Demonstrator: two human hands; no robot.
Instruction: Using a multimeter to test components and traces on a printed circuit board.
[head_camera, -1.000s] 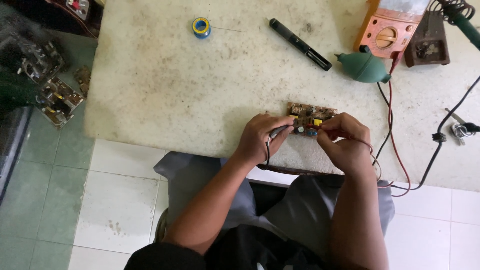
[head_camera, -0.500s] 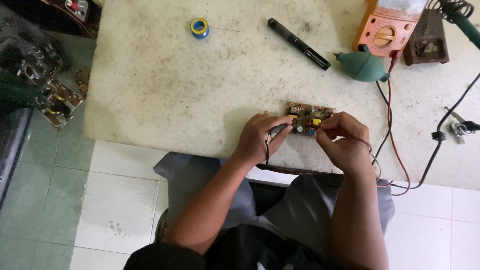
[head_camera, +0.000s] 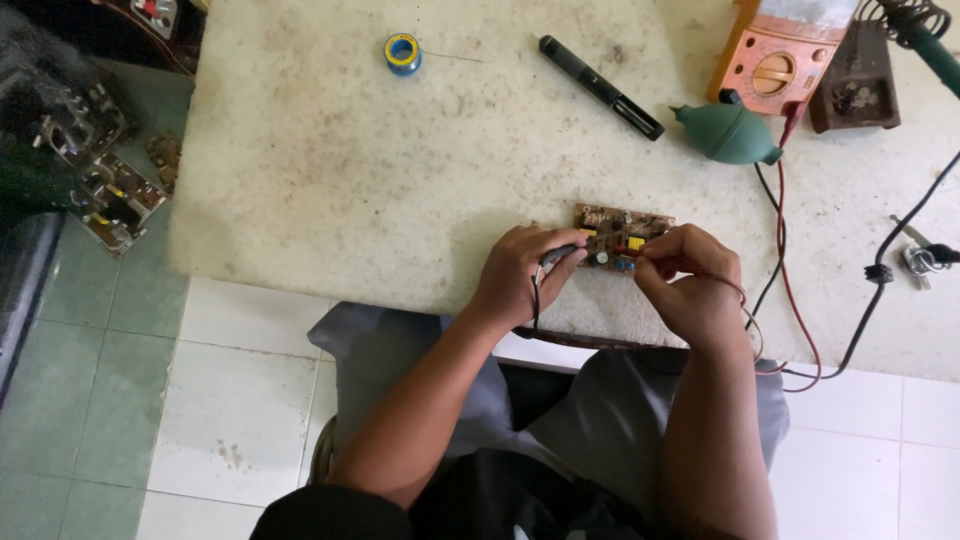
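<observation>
At frame centre, a black probe (head_camera: 560, 255) is pinched by the left hand (head_camera: 520, 275) and a red probe (head_camera: 665, 262) by the right hand (head_camera: 695, 280), both on the circuit board (head_camera: 622, 228).

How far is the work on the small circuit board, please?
Set up: the orange multimeter lies at the table's far edge, with red and black leads running to the hands. In hand: the left hand holds the black probe and the right hand the red probe, both tips on the circuit board. The soldering iron sits in its stand, untouched.
</observation>
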